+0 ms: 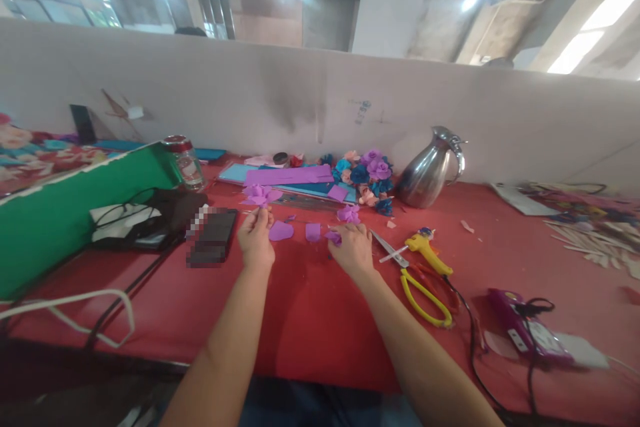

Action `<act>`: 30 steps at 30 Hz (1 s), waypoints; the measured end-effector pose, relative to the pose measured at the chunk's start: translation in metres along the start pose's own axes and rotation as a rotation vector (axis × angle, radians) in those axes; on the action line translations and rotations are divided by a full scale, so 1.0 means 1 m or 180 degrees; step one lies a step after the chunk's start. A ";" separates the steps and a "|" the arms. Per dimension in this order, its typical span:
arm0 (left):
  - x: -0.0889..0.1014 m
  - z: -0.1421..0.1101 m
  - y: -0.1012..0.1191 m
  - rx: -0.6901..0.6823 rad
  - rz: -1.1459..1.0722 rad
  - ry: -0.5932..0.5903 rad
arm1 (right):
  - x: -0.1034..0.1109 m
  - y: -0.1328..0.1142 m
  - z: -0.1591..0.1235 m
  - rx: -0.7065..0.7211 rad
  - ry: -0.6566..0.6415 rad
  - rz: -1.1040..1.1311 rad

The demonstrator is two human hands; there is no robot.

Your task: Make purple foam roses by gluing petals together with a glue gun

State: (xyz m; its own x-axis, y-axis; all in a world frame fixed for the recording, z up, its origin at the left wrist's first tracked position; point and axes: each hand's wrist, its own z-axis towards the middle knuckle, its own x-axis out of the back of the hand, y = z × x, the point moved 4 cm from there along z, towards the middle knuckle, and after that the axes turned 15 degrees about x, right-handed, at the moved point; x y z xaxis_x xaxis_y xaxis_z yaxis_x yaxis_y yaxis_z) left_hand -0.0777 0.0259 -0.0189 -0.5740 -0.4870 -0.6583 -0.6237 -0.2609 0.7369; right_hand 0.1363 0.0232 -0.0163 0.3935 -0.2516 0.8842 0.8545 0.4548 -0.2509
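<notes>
My left hand (257,237) pinches the underside of a purple paper flower (261,194), whose petals spread above the fingertips. A little to the right, my right hand (353,249) is low over the table with its fingers curled on a small purple paper petal (334,237). Another purple flower piece (349,213) lies just beyond the right knuckles. Between the hands are a rounded purple petal (281,231) and a squarish purple petal (313,232), both flat on the red table (305,327).
Scissors (420,290) and a yellow glue gun (430,253) lie right of my right hand. Behind are purple paper strips (290,175), finished paper flowers (367,173) and a metal jug (427,170). A phone (215,237) and glass jar (186,163) are at left; a purple box (527,327) with cables is at right.
</notes>
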 end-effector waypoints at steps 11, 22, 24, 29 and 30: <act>-0.010 -0.009 -0.017 0.0450 0.0099 -0.0606 | 0.003 0.018 0.004 -0.0325 0.0456 0.0385; -0.026 -0.036 -0.050 0.2011 0.0090 -0.1407 | -0.019 0.016 0.008 -0.1717 0.1296 0.5078; -0.026 -0.037 -0.053 0.2074 0.0083 -0.1469 | -0.021 0.013 0.008 -0.1800 0.1182 0.5387; -0.025 -0.035 -0.056 0.2133 0.0026 -0.1488 | -0.023 0.008 0.009 -0.1683 0.0935 0.5606; -0.025 -0.035 -0.056 0.2125 0.0024 -0.1476 | -0.022 0.007 0.010 -0.1619 0.0923 0.5555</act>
State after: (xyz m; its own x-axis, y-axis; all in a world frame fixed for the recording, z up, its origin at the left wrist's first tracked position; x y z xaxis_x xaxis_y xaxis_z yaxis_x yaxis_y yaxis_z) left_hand -0.0102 0.0237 -0.0381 -0.6497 -0.0538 -0.7583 -0.7198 0.3646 0.5908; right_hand 0.1305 0.0401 -0.0337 0.8308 0.0201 -0.5562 -0.5561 0.0709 -0.8281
